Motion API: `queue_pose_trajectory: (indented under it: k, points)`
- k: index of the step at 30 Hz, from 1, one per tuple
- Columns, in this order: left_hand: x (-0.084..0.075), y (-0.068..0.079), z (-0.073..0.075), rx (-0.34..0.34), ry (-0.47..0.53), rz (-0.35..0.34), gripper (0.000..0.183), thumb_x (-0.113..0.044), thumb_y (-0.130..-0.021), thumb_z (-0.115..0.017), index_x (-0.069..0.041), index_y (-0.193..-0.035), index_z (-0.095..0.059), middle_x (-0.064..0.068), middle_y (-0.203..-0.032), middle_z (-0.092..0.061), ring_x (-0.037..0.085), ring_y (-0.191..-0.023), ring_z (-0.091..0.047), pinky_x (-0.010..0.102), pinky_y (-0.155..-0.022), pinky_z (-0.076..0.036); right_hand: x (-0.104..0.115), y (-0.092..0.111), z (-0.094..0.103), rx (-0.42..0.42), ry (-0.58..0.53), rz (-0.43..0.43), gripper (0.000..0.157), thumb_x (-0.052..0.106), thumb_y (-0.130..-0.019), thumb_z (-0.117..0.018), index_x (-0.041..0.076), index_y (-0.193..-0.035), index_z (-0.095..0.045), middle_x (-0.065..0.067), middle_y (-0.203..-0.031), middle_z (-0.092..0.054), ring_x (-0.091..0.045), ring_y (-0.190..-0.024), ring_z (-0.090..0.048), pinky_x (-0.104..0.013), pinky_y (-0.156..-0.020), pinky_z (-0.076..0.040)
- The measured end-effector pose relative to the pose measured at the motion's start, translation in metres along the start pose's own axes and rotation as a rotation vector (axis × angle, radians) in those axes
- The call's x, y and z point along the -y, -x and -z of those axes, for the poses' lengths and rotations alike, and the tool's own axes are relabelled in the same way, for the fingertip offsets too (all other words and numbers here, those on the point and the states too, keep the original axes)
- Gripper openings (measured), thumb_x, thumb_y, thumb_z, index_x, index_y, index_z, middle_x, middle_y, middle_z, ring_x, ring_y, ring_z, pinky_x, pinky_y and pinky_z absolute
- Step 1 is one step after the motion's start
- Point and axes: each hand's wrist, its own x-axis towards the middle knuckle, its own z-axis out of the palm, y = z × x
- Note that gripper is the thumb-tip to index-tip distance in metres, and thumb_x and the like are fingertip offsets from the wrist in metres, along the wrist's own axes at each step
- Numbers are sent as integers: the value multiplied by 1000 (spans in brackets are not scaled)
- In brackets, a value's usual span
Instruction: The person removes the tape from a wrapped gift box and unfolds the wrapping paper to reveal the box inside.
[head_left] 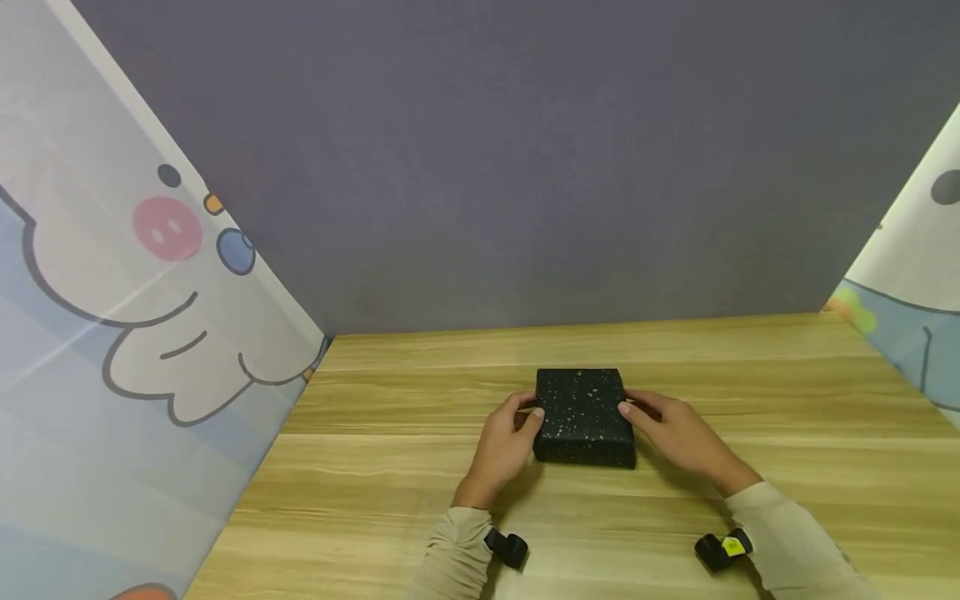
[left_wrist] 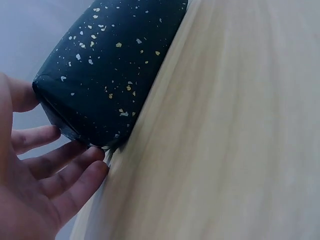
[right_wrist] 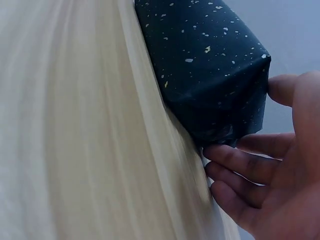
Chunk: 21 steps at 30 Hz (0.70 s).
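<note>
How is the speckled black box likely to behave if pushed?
The box probably won't roll or tip, being low, broad and flat-sided. Its straight edges suggest it's fairly stiff. The smooth-looking wrapping may prove slightly slippery.

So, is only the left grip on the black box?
No, the left grip and right grip hold opposite sides of the black box.

I wear long, pale beige sleeves. My left sleeve [head_left: 453,554] creases around the forearm; my right sleeve [head_left: 783,533] looks smoother. A rounded black device [head_left: 514,550] is strapped at the left cuff, and its black counterpart [head_left: 709,553] on the right carries a bright yellow label [head_left: 732,546]. My fingers [left_wrist: 79,194] are bare.
</note>
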Motion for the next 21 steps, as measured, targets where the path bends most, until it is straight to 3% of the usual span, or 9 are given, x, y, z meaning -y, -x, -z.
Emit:
queue_pose_trajectory:
  k: [13, 21]
  points:
    - [9, 0, -1, -17, 134, -21, 35, -24, -100, -64, -9, -131, -64, 5, -119, -67, 19, -102, -67, 33, -88, -53, 4, 0, 2, -20, -110, -51, 60, 42, -102, -56, -5, -139, -55, -26, -135, -58, -44, -122, -55, -58, -100, -43]
    - [10, -1, -2, -43, 215, -43, 40, -16, -97, -67, -6, -135, -62, 8, -126, -67, 20, -106, -67, 31, -94, -51, 4, -2, 1, -39, -167, -75, 59, 40, -100, -61, -6, -137, -56, -25, -132, -60, -41, -120, -57, -55, -99, -44]
